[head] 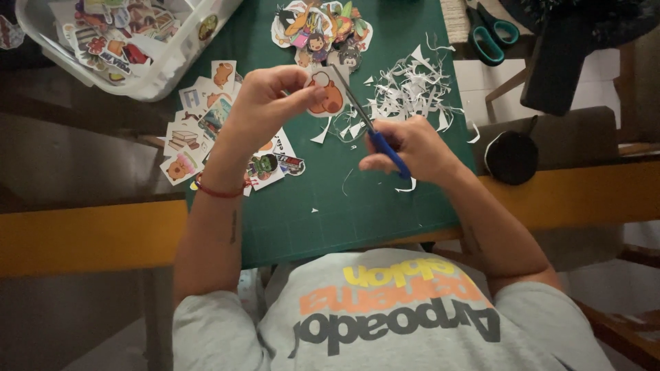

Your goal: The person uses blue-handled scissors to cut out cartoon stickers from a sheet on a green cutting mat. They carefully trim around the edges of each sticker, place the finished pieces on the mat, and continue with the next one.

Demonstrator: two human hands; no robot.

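Note:
My left hand [265,103] pinches a paper sticker [324,96] with an orange cartoon figure, held above the green cutting mat [330,213]. My right hand [412,148] grips blue-handled scissors [375,130], their blades reaching up into the sticker's right edge. A red cord bracelet circles my left wrist.
White paper trimmings [412,89] lie on the mat's right side. A pile of cut-out stickers [320,31] sits at the top, uncut stickers [206,117] at the left. A clear plastic box [165,72] of stickers stands upper left. Teal-handled scissors [491,31] and a round black object [512,156] lie right.

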